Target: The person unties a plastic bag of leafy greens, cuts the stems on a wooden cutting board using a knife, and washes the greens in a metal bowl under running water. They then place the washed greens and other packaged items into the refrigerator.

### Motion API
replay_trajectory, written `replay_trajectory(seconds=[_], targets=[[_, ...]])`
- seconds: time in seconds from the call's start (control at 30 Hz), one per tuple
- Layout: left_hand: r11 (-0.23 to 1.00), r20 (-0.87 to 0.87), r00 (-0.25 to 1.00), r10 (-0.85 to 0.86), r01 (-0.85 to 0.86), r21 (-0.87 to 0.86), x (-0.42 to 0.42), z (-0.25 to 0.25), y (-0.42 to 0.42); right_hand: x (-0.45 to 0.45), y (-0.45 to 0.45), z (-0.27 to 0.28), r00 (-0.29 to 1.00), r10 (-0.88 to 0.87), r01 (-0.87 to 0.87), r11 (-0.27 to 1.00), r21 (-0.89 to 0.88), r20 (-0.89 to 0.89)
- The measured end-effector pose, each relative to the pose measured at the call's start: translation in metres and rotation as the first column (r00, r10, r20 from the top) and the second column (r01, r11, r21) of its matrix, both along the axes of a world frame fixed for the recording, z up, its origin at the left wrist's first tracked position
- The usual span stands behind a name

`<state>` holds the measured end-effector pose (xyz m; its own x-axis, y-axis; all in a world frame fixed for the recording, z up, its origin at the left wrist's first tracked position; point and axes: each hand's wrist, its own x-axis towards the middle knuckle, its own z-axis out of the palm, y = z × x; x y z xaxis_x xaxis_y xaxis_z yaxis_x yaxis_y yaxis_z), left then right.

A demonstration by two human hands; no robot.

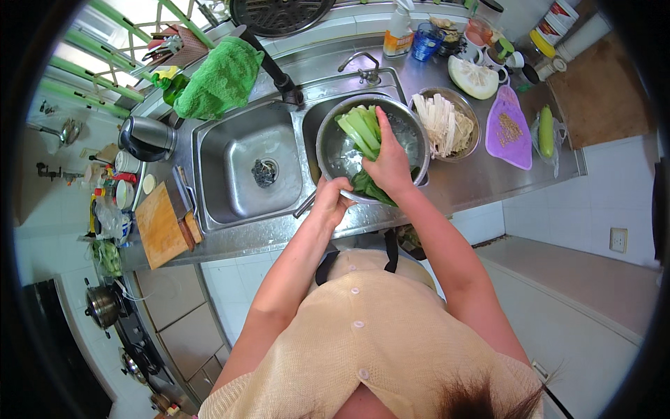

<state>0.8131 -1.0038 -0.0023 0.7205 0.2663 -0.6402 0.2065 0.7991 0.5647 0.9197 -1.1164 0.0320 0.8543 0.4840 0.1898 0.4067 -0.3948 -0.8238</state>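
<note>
My right hand (388, 165) is closed around a bunch of leafy greens (361, 131), with pale green stalks pointing away from me and dark leaves towards me. The bunch is held over a round metal bowl (320, 141) with what looks like water inside, at the right-hand sink basin. My left hand (332, 200) grips the bowl's near left rim. Beside that hand a short metal handle (304, 205) sticks out; what it belongs to is hidden. Just right of the bowl, a second metal bowl (477, 131) holds enoki mushrooms (439, 123).
To the left is the other sink basin (246, 194), with a wooden cutting board (157, 228), a knife (184, 222) and an electric kettle (146, 139) beyond. A faucet (369, 73) stands behind the bowl. Rightward lie a cut melon (473, 78), a purple mat (515, 152) and a long green vegetable (546, 131).
</note>
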Motion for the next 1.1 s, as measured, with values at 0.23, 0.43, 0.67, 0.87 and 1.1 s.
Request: replay_trajectory(seconds=[0.23, 0.43, 0.67, 0.87, 1.1], targets=[[0.999, 0.012, 0.999, -0.034, 0.034, 0.015, 0.001, -0.009, 0.007, 0.008, 0.009, 0.014, 0.989, -0.015, -0.022, 0.97, 0.242, 0.148], [0.999, 0.005, 1.0, -0.028, 0.028, -0.019, 0.001, -0.011, 0.009, 0.017, 0.018, 0.02, 0.984, -0.069, 0.015, 0.95, 0.311, 0.163], [0.999, -0.032, 0.999, -0.038, 0.038, 0.018, 0.003, -0.013, 0.008, 0.031, 0.024, 0.039, 0.956, -0.115, -0.003, 0.916, 0.402, 0.268], [1.0, -0.024, 0.999, -0.027, 0.026, -0.013, 0.007, -0.022, 0.002, 0.032, 0.02, 0.029, 0.977, -0.077, 0.007, 0.943, 0.334, 0.196], [0.999, -0.031, 0.999, -0.044, 0.044, -0.021, 0.01, -0.022, -0.001, 0.041, 0.011, 0.029, 0.981, -0.071, 0.005, 0.939, 0.345, 0.178]])
